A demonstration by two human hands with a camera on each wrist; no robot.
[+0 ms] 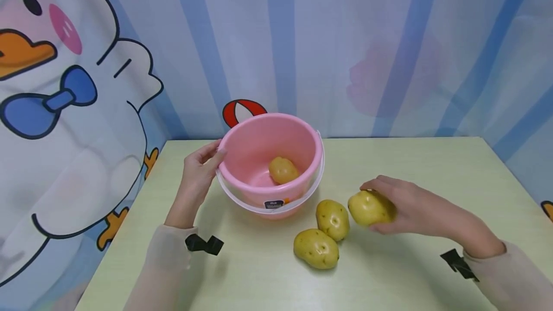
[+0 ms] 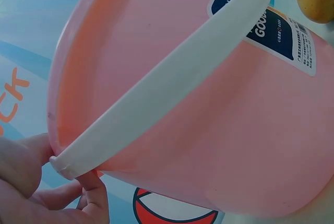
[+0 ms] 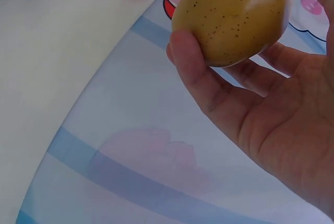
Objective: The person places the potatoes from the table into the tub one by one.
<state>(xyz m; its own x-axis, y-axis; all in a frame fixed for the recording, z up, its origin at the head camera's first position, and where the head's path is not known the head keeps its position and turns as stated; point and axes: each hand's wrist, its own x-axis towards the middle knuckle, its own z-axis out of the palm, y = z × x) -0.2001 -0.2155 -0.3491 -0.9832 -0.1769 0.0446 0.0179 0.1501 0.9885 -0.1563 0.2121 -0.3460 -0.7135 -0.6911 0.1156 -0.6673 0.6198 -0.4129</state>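
A pink bucket (image 1: 242,191) with a white handle (image 2: 156,88) stands on the table, and one potato (image 1: 282,170) lies inside it. My left hand (image 1: 199,169) pinches the bucket's rim at its left side, thumb over the edge, close to where the handle joins. In my right hand (image 1: 403,204) is another potato (image 3: 235,18), gripped between thumb and fingers to the right of the bucket, apart from it. Two more potatoes, one behind (image 1: 332,220) and one in front (image 1: 317,248), lie together on the table between the bucket and my right hand.
The pale yellow-green table (image 1: 432,157) ends at a striped blue backdrop (image 1: 324,61) just behind the bucket. A large cartoon duck (image 1: 78,157) is printed on the cloth at the left. Black tape pieces (image 1: 204,244) sit by the sleeves.
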